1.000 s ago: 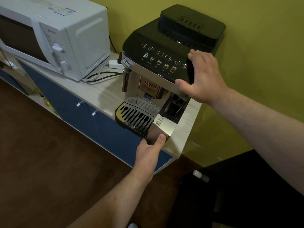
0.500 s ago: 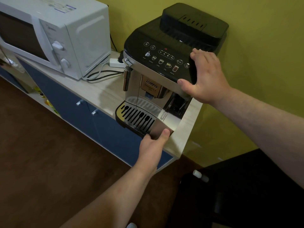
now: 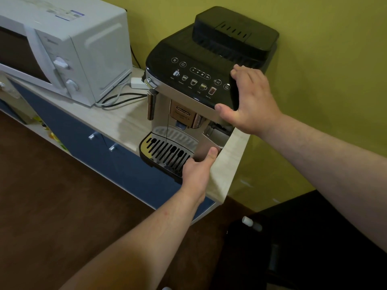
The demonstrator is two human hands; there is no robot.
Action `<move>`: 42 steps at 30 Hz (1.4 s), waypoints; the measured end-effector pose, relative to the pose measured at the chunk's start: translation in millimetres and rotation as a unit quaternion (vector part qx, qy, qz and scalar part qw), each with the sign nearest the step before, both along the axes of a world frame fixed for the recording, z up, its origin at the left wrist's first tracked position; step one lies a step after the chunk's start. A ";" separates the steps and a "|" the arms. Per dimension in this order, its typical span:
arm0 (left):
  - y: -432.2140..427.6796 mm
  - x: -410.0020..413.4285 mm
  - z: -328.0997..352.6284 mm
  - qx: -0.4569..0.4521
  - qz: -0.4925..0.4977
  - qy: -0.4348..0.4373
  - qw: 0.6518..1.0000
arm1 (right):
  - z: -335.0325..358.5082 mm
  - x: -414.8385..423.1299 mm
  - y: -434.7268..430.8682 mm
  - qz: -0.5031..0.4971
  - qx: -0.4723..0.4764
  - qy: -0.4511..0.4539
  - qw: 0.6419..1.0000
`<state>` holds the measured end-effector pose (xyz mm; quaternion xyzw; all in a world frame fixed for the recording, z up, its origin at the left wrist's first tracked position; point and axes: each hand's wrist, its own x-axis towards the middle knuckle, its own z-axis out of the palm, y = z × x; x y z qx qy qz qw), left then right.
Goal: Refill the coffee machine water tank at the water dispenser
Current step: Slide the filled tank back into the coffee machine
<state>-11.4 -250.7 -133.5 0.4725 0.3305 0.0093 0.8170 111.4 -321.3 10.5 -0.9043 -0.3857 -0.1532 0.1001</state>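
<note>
On the right end of the pale countertop [image 3: 125, 124] stands the coffee machine [image 3: 188, 86], its drip tray [image 3: 167, 152] overhanging the near edge and its front facing near-left; its long axis runs from that front back toward the yellow wall [image 3: 324, 80] behind it. Bare counter lies to its left up to the white microwave [image 3: 62, 49], while only a narrow strip remains to the right before the counter's end. The water tank [image 3: 209, 150] sits in the machine's right front corner, almost flush. The left hand [image 3: 199, 170] presses its thumb and curled fingers against the tank's lower front panel. The right hand [image 3: 249, 101], fingers spread, clasps the top right corner
</note>
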 end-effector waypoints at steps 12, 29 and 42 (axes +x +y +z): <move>-1.9 27.7 10.0 -0.017 0.005 -0.006 1.000 | -0.8 0.7 -0.3 0.000 0.003 0.002 1.000; -1.8 42.3 5.9 -0.017 0.001 -0.060 0.998 | -1.7 0.2 0.5 -0.001 0.004 -0.001 1.000; -2.9 50.5 -3.8 -0.017 -0.008 -0.077 0.997 | 1.9 -3.0 1.2 -0.005 -0.002 0.002 1.000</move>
